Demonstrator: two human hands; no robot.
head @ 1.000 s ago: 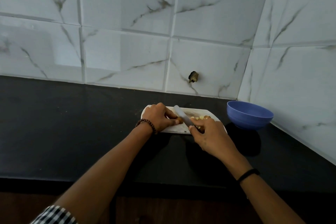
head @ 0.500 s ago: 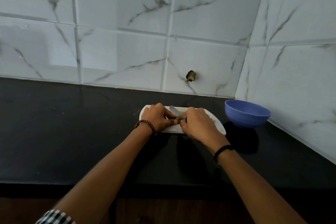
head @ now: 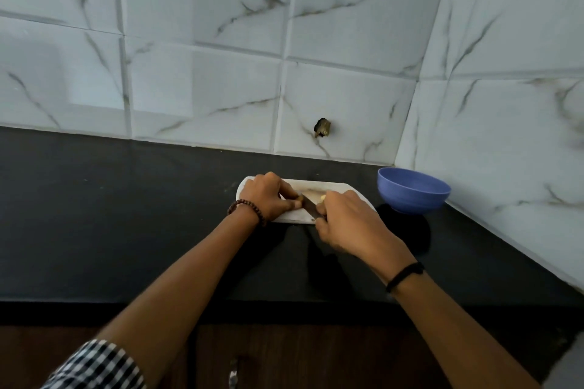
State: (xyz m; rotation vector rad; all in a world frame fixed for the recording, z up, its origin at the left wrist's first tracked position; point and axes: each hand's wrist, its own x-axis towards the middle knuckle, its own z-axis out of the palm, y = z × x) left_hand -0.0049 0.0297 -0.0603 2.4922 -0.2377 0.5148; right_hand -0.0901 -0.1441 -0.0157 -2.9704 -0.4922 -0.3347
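Drawn back nearer, the right hand (head: pixel 350 224) has fingers clamped on a slim dark-bladed knife (head: pixel 311 208); left hand (head: pixel 268 196) fingers pinch a small tan food piece (head: pixel 298 198) on the white oblong cutting board (head: pixel 336 186).

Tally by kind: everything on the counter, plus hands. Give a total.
cutting board: 1
knife: 1
blue bowl: 1
hands: 2, left hand and right hand
food piece: 1 in view, pinched by the left hand; any others are hidden
Total: 6
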